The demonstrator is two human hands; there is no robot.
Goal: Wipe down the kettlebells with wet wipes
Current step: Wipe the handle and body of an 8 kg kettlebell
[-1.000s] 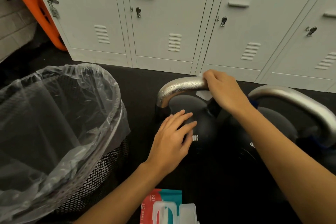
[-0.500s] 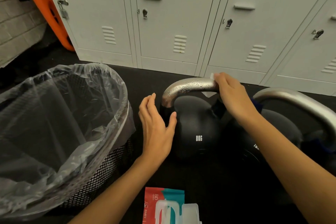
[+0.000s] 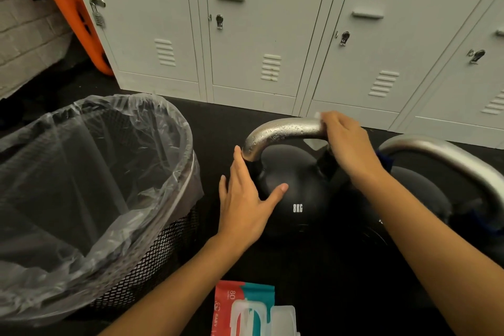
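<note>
A black kettlebell (image 3: 297, 199) marked 8KG stands on the dark floor, its silver handle (image 3: 281, 131) beaded with water drops. My right hand (image 3: 346, 142) grips the right end of that handle with a white wet wipe (image 3: 316, 142) pressed under the fingers. My left hand (image 3: 245, 199) lies flat against the left side of the ball, fingers spread, thumb on its front. A second, larger kettlebell (image 3: 425, 191) with a silver handle stands just to the right, partly hidden by my right forearm.
A mesh bin (image 3: 152, 262) lined with a clear plastic bag stands at the left, close to the kettlebell. A red and teal wet wipe pack (image 3: 245, 308) with its lid open lies at the bottom. Grey lockers (image 3: 245, 35) line the back; an orange board (image 3: 71, 13) leans at the far left.
My left hand slid from the front of the ball to its left side and now rests against it. My right hand stayed on the handle's right end with the wipe.
</note>
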